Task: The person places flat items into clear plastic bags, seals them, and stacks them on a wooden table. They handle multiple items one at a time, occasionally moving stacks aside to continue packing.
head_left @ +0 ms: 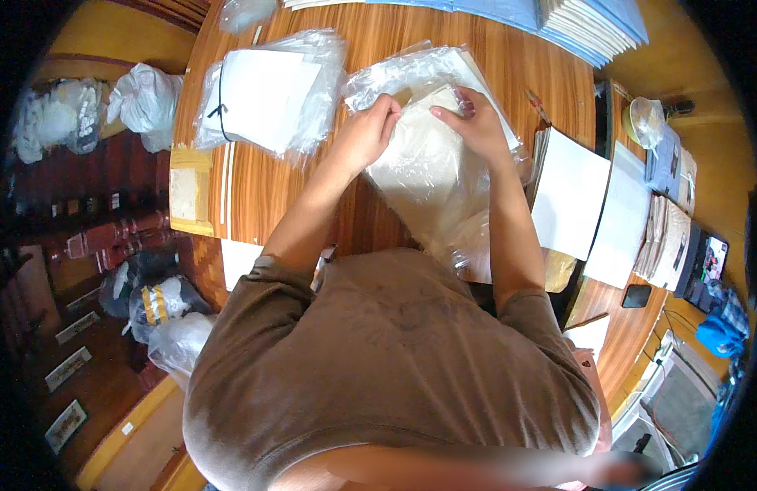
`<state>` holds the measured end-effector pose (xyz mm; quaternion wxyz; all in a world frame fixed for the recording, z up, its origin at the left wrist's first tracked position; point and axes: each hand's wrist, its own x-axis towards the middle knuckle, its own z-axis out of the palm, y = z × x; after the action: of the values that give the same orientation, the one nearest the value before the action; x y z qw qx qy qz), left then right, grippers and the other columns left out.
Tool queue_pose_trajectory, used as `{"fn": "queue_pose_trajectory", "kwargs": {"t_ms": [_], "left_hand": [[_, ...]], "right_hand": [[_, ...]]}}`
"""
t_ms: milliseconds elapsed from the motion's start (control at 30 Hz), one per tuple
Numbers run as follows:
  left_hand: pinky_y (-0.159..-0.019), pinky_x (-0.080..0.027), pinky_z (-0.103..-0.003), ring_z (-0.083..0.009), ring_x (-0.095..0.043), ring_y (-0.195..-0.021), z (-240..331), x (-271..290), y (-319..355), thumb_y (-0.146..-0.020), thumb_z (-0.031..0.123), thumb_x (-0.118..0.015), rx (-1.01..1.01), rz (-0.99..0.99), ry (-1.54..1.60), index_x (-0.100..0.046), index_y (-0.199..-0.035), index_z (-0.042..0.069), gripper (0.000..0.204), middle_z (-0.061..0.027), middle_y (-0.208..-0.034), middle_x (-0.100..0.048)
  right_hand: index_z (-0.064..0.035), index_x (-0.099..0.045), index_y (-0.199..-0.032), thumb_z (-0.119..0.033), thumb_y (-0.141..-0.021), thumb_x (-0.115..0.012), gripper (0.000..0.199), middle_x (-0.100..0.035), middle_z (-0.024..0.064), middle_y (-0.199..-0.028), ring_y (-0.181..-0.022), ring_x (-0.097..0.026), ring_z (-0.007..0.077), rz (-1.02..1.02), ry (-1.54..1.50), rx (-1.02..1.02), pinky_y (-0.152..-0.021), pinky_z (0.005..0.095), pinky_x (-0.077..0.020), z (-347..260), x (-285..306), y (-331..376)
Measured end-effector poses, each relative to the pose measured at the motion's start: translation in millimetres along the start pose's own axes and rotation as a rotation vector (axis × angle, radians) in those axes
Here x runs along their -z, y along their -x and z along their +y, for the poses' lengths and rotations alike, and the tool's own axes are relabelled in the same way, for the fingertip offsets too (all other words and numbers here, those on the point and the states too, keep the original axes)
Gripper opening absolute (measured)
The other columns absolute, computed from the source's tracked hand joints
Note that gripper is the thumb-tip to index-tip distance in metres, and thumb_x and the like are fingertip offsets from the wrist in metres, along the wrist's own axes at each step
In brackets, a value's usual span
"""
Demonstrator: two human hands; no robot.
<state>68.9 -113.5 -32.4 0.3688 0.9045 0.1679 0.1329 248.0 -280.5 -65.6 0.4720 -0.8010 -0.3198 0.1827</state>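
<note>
A clear plastic bag (428, 176) with something flat and beige in it slants over the near edge of the wooden table, between my arms. My left hand (369, 132) is closed in a pinch at the bag's upper left edge. With thumb and fingers, my right hand (474, 124) grips the plastic at its upper right corner. Beneath and beyond it lie more plastic bags (378, 80) with pale sheets. To the left rests a stack of white sheets in clear sleeves (268, 90), with a black cord (221, 106) around it.
Blue and white stacks of paper (591, 29) line the table's far edge. On the right are white boards (571, 184), brown paper bundles (661, 237) and a black phone (636, 296). A small red-handled tool (536, 103) lies near the boards. Filled plastic bags (174, 315) sit at the lower left.
</note>
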Motion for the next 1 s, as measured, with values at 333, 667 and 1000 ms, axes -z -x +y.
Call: {"fn": "queue_pose_trajectory", "kwargs": {"t_ms": [333, 667, 1000], "left_hand": [[-0.068, -0.052, -0.033, -0.0231, -0.065, -0.072, -40.0, 15.4, 98.1, -0.097, 0.013, -0.067, 0.306, 0.03, 0.311, -0.072, -0.11, 0.001, 0.018, -0.0148, -0.085, -0.072], [-0.098, -0.05, -0.04, -0.0336, -0.061, -0.119, -25.6, 30.9, 64.9, -0.092, 0.011, -0.071, -0.106, 0.048, -0.037, -0.075, -0.103, 0.001, 0.015, -0.0156, -0.134, -0.061], [-0.101, -0.048, -0.041, -0.0366, -0.056, -0.127, -24.5, 37.7, 48.4, -0.091, 0.011, -0.072, 0.0, -0.195, 0.329, -0.075, -0.098, 0.005, 0.01, -0.0134, -0.142, -0.057]], "right_hand": [[0.0005, -0.067, -0.122, -0.041, -0.088, -0.078, 0.055, -0.072, 0.019, -0.106, -0.096, -0.069, 0.0249, -0.256, -0.239, -0.064, -0.085, 0.0357, -0.0544, -33.8, -27.3, 26.6], [-0.0037, -0.072, -0.105, -0.033, -0.084, -0.078, 0.036, -0.073, 0.0161, -0.102, -0.093, -0.071, 0.0346, -0.044, 0.482, -0.067, -0.083, 0.0432, -0.0557, -10.2, -20.7, -1.3], [-0.0022, -0.066, -0.116, 0.003, -0.092, -0.07, 0.026, -0.075, 0.0034, -0.094, -0.085, -0.065, 0.0072, -0.162, -0.472, -0.131, -0.077, 0.0219, -0.0511, -34.7, 5.6, 27.7]]}}
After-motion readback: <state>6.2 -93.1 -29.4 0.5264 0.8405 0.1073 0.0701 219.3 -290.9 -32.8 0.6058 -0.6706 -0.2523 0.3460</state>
